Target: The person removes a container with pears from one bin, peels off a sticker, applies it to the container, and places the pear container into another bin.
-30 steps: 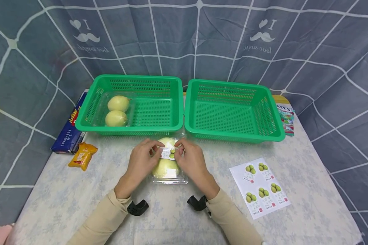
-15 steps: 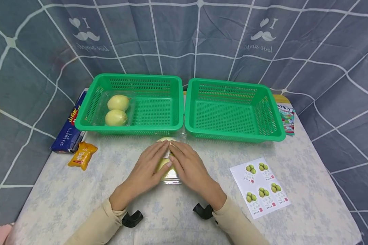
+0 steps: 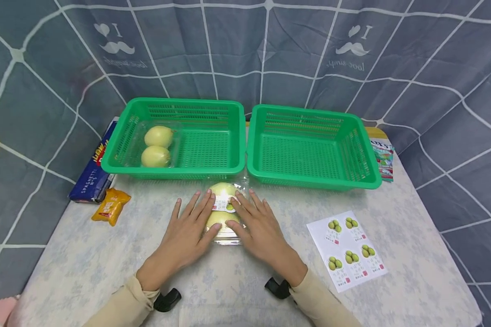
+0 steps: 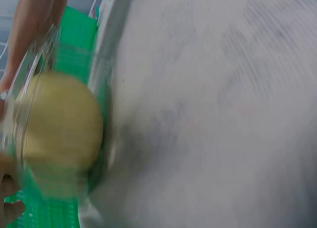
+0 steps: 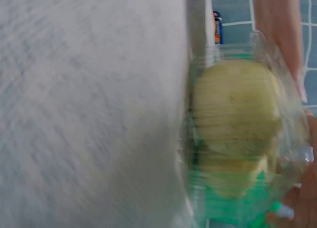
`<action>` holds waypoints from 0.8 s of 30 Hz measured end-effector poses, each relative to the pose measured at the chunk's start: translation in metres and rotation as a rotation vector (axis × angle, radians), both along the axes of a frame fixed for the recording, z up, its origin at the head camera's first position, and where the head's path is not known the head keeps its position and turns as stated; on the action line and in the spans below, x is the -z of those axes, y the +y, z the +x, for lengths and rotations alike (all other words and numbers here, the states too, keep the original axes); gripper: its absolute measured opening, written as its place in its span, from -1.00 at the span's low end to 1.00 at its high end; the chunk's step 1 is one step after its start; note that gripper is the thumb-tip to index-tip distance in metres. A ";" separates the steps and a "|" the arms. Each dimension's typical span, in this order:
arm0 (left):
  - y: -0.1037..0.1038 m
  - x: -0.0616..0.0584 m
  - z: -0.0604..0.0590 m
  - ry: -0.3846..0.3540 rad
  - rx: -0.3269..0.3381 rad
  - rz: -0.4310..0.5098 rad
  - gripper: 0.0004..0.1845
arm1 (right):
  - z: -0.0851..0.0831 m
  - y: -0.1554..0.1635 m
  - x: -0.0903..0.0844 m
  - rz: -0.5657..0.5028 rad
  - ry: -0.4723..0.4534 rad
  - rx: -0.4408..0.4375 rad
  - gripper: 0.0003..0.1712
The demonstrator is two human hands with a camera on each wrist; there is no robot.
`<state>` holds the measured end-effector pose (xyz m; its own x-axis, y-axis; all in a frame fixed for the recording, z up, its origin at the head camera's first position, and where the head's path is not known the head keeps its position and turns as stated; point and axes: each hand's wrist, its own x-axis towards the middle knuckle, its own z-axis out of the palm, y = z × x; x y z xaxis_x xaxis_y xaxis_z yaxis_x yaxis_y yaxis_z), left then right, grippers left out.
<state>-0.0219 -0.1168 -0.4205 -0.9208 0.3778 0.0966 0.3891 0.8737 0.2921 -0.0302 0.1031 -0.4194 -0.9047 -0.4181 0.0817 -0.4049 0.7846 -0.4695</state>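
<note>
A clear plastic clamshell box (image 3: 227,240) lies in front of me, with two round, pale yellow melon-like fruits (image 3: 222,220) inside. Across the lid's middle sits a white label (image 3: 222,203) printed with green fruit. My left hand (image 3: 187,234) rests at the box's left side, fingers straight and spread, fingertips at the label's left end. On the opposite side, my right hand (image 3: 263,230) lies the same way, its fingertips by the label's right end. Both wrist views are blurred; they show one fruit (image 4: 59,121) through the box wall, with fingers at the frame edge.
Behind the box stand two green baskets (image 3: 176,171) (image 3: 311,180); the left one holds another fruit box (image 3: 176,136). A sheet of fruit labels (image 3: 345,250) lies at right. Left are a spaghetti box (image 3: 89,184) and an orange packet (image 3: 111,206); a snack bag (image 3: 382,159) is at far right.
Both hands pinched the label's ends, then lay flat over it with fingertips together. Now they have spread apart to either side, and the label shows on the lid.
</note>
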 end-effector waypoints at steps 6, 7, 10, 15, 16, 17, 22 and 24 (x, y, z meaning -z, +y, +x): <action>-0.005 -0.002 0.001 -0.018 -0.024 0.083 -0.27 | 0.003 0.011 -0.003 -0.037 -0.004 0.012 -0.26; -0.004 -0.002 0.001 -0.013 -0.011 0.105 -0.27 | 0.002 0.011 -0.005 -0.040 -0.005 -0.015 -0.25; 0.003 -0.001 0.002 -0.001 0.051 0.140 -0.25 | 0.002 0.008 -0.009 -0.025 -0.011 -0.104 -0.21; 0.011 0.005 0.001 0.002 0.107 0.113 -0.30 | 0.004 0.004 -0.005 0.015 -0.033 -0.146 -0.21; 0.010 0.006 0.001 0.000 0.105 0.112 -0.31 | 0.005 0.005 -0.003 0.020 -0.031 -0.135 -0.22; 0.009 0.007 0.001 0.006 0.101 0.111 -0.33 | 0.004 0.007 -0.002 0.019 -0.029 -0.123 -0.24; 0.001 0.010 0.000 0.024 0.028 0.159 -0.39 | 0.001 0.019 0.002 -0.027 -0.002 -0.046 -0.31; 0.000 0.011 -0.002 0.011 -0.011 0.227 -0.39 | -0.002 0.023 0.004 -0.094 -0.018 -0.021 -0.33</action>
